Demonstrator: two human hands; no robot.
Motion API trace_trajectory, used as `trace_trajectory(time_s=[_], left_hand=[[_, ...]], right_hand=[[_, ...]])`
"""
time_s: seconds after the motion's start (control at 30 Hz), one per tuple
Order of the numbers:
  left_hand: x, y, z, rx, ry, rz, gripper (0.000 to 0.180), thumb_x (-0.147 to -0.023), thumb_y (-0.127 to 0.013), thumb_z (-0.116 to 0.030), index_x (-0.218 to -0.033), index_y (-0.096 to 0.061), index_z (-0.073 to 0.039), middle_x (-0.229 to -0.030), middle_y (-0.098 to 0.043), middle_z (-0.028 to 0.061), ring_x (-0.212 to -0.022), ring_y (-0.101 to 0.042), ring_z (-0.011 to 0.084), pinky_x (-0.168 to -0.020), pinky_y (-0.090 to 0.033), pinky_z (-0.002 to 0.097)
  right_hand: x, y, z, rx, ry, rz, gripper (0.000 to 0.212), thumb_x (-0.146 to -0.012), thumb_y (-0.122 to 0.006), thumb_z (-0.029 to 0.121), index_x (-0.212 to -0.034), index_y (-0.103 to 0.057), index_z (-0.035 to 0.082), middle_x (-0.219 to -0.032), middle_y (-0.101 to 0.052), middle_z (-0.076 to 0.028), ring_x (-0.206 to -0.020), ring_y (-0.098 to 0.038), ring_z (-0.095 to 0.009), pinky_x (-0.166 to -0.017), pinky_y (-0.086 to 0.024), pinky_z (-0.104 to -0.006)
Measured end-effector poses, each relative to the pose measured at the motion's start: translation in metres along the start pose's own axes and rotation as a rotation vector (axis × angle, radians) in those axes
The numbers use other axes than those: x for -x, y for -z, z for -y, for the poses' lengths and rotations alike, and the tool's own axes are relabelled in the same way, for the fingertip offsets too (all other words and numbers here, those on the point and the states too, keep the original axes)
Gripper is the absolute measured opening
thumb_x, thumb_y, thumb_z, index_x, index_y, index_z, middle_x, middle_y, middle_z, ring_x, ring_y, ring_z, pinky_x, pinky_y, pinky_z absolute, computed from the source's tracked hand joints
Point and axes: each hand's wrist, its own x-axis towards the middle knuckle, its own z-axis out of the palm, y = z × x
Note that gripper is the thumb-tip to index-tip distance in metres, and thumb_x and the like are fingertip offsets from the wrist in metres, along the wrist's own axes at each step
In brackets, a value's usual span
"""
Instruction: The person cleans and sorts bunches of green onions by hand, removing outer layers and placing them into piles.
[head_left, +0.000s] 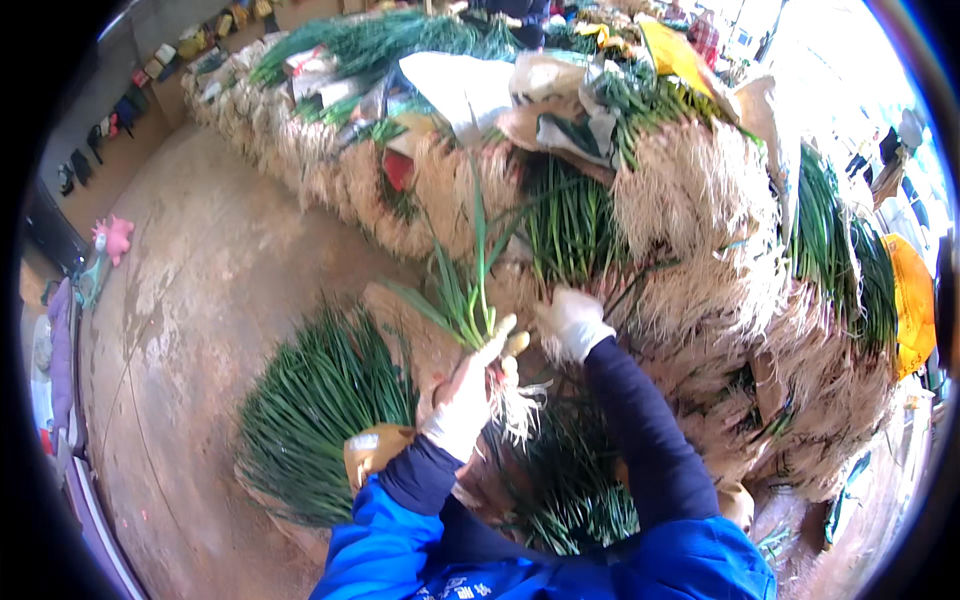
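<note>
My left hand (468, 388), in a pale glove, is closed round a small bunch of green onions (474, 300). Their green leaves point up and away, and white roots (520, 412) hang beside the fingers. My right hand (574, 322), gloved in white, is at the foot of a stack of green onions (572, 220). Its fingers are bent in against the stems there, and the fingertips are partly hidden. A large heap of green onions (385, 404) lies left of my left forearm. More dark green leaves (575, 465) lie below, between my arms.
A long bank of stacked onions with tangled pale roots (690, 220) runs across the far side and down the right. White sacking (455, 85) and a yellow sheet (675, 65) lie on it. Brown concrete floor (170, 350) stretches left, with a pink toy (116, 240) by the wall.
</note>
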Motion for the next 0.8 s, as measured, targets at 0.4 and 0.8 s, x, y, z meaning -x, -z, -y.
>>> trace_trajectory(time_s=[0.4,0.8], left_hand=[[0.007,0.011,0.023,-0.087,0.062,-0.23,0.022,-0.085,-0.058,-0.002,-0.107,-0.06,0.0,-0.099,-0.066,0.0152,-0.08,-0.065,0.0241,-0.077,-0.054,0.0318],[0.006,0.02,0.041,-0.061,0.107,-0.228,0.018,-0.085,-0.057,-0.005,-0.102,-0.064,-0.006,-0.094,-0.068,0.0088,-0.074,-0.063,0.0211,-0.058,-0.05,0.0282]], right_hand=[[0.152,-0.047,0.016,-0.251,0.508,-0.046,0.026,-0.086,-0.061,0.026,-0.106,-0.059,0.009,-0.067,-0.062,-0.011,-0.056,-0.061,-0.023,-0.051,-0.048,-0.0368],[0.069,-0.035,0.037,-1.983,-0.402,0.703,0.033,-0.089,-0.057,0.043,-0.073,-0.051,0.015,-0.044,-0.037,0.006,-0.033,-0.034,-0.008,-0.031,-0.028,-0.023]])
